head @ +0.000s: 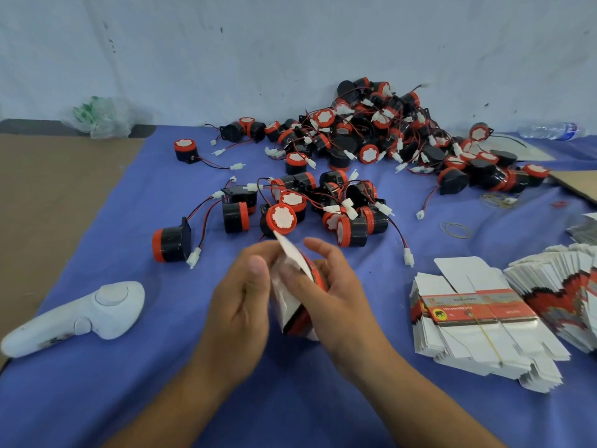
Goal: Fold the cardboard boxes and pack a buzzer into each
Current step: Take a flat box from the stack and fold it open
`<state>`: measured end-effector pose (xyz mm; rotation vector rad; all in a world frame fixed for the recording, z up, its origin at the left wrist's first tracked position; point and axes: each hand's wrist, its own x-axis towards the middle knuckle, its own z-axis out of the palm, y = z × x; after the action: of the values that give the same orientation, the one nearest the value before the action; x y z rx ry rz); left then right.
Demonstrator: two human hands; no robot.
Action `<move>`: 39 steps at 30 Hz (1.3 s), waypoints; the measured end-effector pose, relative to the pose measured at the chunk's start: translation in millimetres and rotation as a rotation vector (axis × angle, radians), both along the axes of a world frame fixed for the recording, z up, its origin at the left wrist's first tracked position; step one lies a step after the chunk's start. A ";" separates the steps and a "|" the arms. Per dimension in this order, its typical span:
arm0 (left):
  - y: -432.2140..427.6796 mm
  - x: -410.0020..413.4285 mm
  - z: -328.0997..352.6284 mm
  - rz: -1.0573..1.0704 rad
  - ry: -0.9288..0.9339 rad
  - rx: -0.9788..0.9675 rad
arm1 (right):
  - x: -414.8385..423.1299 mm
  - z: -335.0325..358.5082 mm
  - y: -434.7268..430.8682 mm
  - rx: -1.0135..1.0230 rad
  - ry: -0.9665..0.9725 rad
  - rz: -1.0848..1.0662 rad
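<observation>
A heap of loose buzzers [371,134] is lying along the tabletop's [161,383] far edge, and bundled flat boxes [478,321] are waiting at its right edge. No packed box is showing, so most work probably remains. Near the front edge, the left hand [239,295] and right hand [326,286] are gripping one half-folded box [290,305].

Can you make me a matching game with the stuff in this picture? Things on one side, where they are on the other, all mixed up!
Things:
1. white controller
2. banded stack of flat boxes
3. big buzzer pile
4. half-folded box

Places:
A. heaped against the wall
B. held in the left hand and right hand
C. near left on the blue cloth
D. near right on the cloth

Pairs: 1-C, 2-D, 3-A, 4-B.
</observation>
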<state>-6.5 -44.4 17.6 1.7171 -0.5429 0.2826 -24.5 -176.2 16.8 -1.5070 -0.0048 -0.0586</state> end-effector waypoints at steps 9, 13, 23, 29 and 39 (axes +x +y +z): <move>13.6 9.0 5.7 -0.135 -0.215 0.207 | 2.6 14.0 -2.0 0.416 0.234 0.148; 18.5 10.1 5.3 -0.222 -0.379 0.409 | -1.0 16.3 -15.2 0.287 0.294 0.218; 8.0 -1.4 -7.5 -0.207 -0.200 0.429 | 3.1 12.1 -22.8 0.308 0.203 0.383; 5.1 -0.3 -0.7 -0.041 -0.283 0.447 | 1.1 8.5 -19.2 -0.089 0.208 0.253; 5.5 2.0 -15.7 -0.202 -0.011 0.329 | -0.5 15.1 -33.2 0.113 0.140 0.312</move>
<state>-4.5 -38.9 1.9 1.9587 -0.7992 0.0595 -25.0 -209.5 31.9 -1.3795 -0.1223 0.2929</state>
